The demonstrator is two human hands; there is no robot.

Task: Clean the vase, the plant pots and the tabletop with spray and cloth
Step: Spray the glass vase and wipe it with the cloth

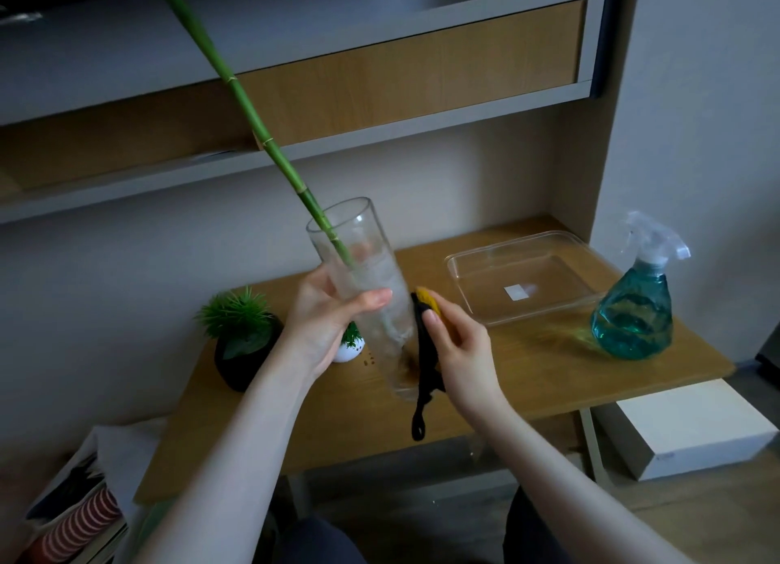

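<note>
Head view: dim room, wooden tabletop [527, 378].

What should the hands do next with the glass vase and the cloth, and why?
Probably slide the cloth down along the vase wall. The left hand grips the tilted vase, lifted off the table, with the green stalk inside. The right hand presses the cloth against its side, and the glass looks cloudy, with a brownish smudge near the bottom.

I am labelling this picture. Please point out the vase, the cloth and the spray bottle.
vase [358, 243]: head view, upper glass wall.
cloth [423, 352]: head view, black middle part.
spray bottle [633, 314]: head view, blue-green belly.
</note>
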